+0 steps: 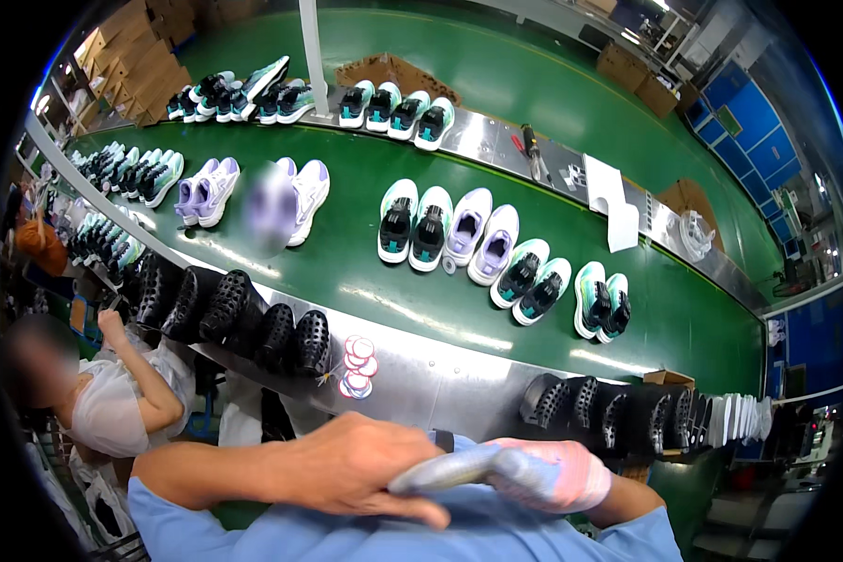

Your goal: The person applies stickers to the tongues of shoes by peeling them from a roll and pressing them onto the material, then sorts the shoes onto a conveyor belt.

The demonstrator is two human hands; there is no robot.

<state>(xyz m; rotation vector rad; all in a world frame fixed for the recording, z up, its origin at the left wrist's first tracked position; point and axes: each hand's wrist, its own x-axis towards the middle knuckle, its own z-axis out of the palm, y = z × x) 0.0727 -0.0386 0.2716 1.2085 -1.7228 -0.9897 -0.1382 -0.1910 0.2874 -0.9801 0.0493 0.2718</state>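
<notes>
The left hand point(351, 468), bare, lies low in the view with its fingers curled over one end of a flat grey-blue insole point(450, 468), the thumb running beneath it. The right hand point(557, 473), in a pale pink-and-white glove, closes around the insole's other end, so the insole spans the small gap between the two hands, close to the person's blue-sleeved chest. Just beyond the hands runs the steel edge of the bench point(440, 375); a small stack of round pink-printed stickers point(358, 367) lies on it ahead of the left hand. Black perforated shoe lasts point(244, 314) stand in a row further to the left of that hand, and a second row of lasts point(618, 412) stands ahead of the right hand, with white insoles point(735, 420) stacked on edge at its far end. Well beyond both hands, a green conveyor belt point(347, 272) carries pairs of sneakers: white-and-teal pairs point(412, 225) and white-and-lilac pairs point(482, 239) side by side. To the left of the left hand, another person point(122, 393) in white sits at the bench.
</notes>
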